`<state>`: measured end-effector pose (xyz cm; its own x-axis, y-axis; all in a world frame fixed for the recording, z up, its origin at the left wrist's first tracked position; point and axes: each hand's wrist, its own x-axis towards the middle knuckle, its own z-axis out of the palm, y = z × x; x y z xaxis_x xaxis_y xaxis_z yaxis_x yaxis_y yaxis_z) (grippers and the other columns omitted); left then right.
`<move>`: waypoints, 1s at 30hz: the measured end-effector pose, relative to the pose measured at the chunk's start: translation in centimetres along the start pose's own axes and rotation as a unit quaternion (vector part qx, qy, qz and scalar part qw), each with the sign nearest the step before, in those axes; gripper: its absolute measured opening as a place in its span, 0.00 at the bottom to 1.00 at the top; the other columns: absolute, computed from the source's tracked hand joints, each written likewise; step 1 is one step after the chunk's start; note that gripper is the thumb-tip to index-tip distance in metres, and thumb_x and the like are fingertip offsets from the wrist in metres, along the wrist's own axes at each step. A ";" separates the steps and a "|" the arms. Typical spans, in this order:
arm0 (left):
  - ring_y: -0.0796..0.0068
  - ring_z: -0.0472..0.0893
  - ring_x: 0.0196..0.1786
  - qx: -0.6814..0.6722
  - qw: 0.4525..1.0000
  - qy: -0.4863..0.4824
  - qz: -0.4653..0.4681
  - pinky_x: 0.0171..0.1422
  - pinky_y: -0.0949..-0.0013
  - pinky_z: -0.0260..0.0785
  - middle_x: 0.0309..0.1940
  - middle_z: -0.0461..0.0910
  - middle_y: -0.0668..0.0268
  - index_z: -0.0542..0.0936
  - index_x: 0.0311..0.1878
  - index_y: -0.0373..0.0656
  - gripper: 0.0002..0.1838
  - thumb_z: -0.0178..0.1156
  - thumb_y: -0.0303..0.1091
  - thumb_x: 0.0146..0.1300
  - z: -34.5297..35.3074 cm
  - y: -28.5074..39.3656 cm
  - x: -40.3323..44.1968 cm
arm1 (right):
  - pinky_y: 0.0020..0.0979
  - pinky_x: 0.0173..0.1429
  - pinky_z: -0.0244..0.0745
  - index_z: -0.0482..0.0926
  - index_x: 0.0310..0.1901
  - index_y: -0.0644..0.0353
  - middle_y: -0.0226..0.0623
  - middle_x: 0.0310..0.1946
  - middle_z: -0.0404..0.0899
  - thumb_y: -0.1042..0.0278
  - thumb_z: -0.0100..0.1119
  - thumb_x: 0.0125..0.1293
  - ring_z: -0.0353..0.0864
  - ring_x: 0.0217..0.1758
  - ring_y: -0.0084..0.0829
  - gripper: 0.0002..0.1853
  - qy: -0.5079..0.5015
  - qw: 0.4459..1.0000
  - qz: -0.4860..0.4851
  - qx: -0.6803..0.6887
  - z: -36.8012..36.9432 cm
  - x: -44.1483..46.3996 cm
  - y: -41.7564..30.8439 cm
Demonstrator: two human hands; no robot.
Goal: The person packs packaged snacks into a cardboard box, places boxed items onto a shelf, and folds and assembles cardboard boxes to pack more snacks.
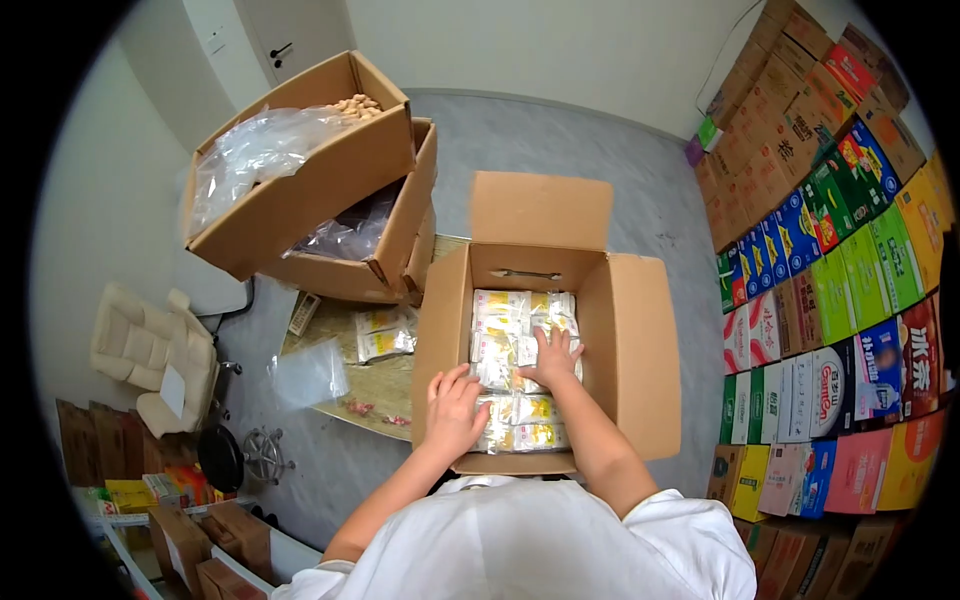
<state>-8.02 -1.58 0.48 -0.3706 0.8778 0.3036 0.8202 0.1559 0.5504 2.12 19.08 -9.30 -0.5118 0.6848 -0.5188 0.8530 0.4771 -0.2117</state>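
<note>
An open cardboard box [592, 300] stands in front of me with its flaps folded out. Inside it, small white and yellow packets [503, 345] lie flat in rows. My right hand [553, 358] rests on the packets near the box's right side, fingers spread and holding nothing. At the left wall of the box is my left hand [455, 408], fingers loosely bent and apart, over the rim beside the packets. A few more of these packets [385, 333] lie on the table [330, 330] to the left of the box.
Stacked cardboard boxes [330, 180], the top one with clear plastic and peanut-like pieces, stand at the left back. A clear plastic bag [310, 375] hangs over the table's edge. Colourful cartons [800, 330] line the right wall. A cream chair [155, 350] stands left.
</note>
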 end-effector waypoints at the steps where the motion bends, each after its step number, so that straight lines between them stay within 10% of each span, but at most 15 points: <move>1: 0.57 0.67 0.63 -0.025 1.000 0.011 -0.002 0.68 0.47 0.51 0.50 0.75 0.58 0.75 0.41 0.41 0.13 0.62 0.33 0.53 -0.1 -0.1 -0.1 | 0.69 0.71 0.32 0.52 0.71 0.41 0.45 0.74 0.44 0.42 0.72 0.44 0.36 0.78 0.46 0.53 0.056 0.997 -0.039 -0.030 0.7 -0.4 0.1; 7: 0.50 0.64 0.63 -0.183 0.935 0.234 -0.191 0.67 0.52 0.55 0.58 0.65 0.50 0.68 0.49 0.37 0.19 0.60 0.32 0.56 -0.2 -5.3 -0.7 | 0.71 0.69 0.25 0.38 0.74 0.33 0.42 0.76 0.31 0.28 0.37 0.64 0.27 0.79 0.48 0.42 -0.043 0.985 -0.118 -0.119 1.9 0.2 0.0; 11: 0.50 0.66 0.60 -0.341 0.790 0.288 -0.420 0.64 0.56 0.60 0.55 0.67 0.48 0.66 0.51 0.34 0.23 0.62 0.33 0.55 3.3 -16.4 -1.8 | 0.69 0.70 0.25 0.38 0.74 0.34 0.42 0.76 0.31 0.28 0.40 0.63 0.27 0.79 0.48 0.43 -0.088 0.983 -0.119 -0.106 0.6 0.3 -0.3; 16: 0.49 0.70 0.57 -0.095 0.851 0.208 -0.472 0.62 0.55 0.62 0.52 0.71 0.46 0.68 0.52 0.32 0.28 0.66 0.37 0.51 6.6 -29.0 -3.7 | 0.66 0.72 0.26 0.43 0.75 0.41 0.43 0.76 0.33 0.36 0.49 0.63 0.29 0.79 0.47 0.43 -0.111 0.982 -0.103 -0.114 -3.2 -2.2 -3.0; 22: 0.46 0.71 0.59 0.043 0.860 0.027 -0.508 0.63 0.52 0.63 0.55 0.71 0.45 0.68 0.55 0.32 0.36 0.69 0.47 0.48 4.2 -29.0 -1.6 | 0.64 0.73 0.34 0.67 0.65 0.52 0.50 0.72 0.49 0.46 0.60 0.59 0.48 0.76 0.45 0.34 0.098 0.969 -0.226 0.004 -5.1 -7.6 -4.5; 30: 0.52 0.72 0.61 0.124 0.773 -0.008 -0.622 0.61 0.53 0.66 0.58 0.73 0.52 0.65 0.63 0.36 0.49 0.72 0.57 0.43 4.4 -31.0 0.6 | 0.65 0.70 0.44 0.73 0.56 0.58 0.54 0.70 0.52 0.49 0.64 0.57 0.57 0.71 0.47 0.29 0.123 0.965 -0.230 0.027 -1.4 -10.9 -3.3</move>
<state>-31.78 -3.90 -19.81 -0.9364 -0.0156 -0.3507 -0.1071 0.9640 0.2432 4.73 10.83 -1.82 -0.8404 0.5210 -0.1493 0.5310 0.7364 -0.4193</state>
